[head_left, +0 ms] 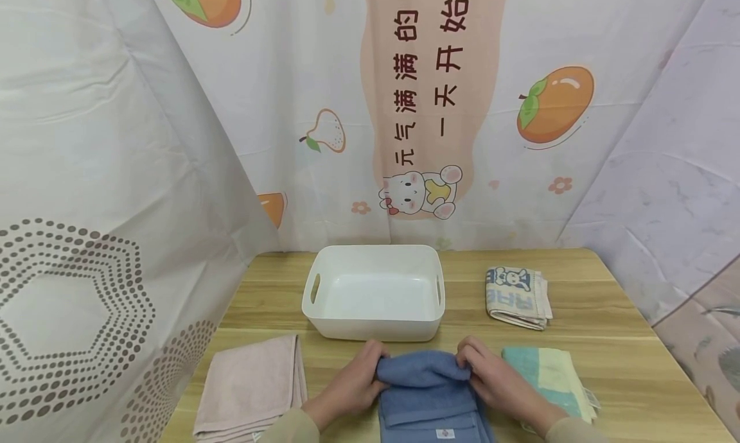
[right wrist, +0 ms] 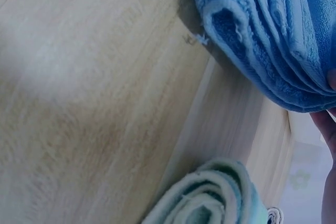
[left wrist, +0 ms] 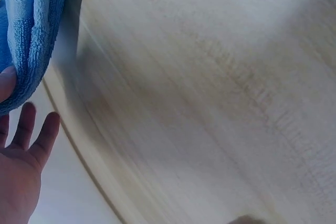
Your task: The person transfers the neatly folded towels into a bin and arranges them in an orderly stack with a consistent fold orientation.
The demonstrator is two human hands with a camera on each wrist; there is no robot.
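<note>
A blue towel lies folded in layers at the front middle of the table, with a small white label near its front. My left hand pinches its far left corner, thumb on top in the left wrist view, where the towel hangs at the upper left. At the far right corner my right hand grips the same far edge. That edge is raised and bulges toward me over the lower layers. In the right wrist view the towel's stacked folds show from the side.
Behind the blue towel stands a white bin with handle slots. A folded pink towel lies on the left. To the right are a green and yellow towel and, farther back, a cream and blue patterned towel. Printed curtains border the table.
</note>
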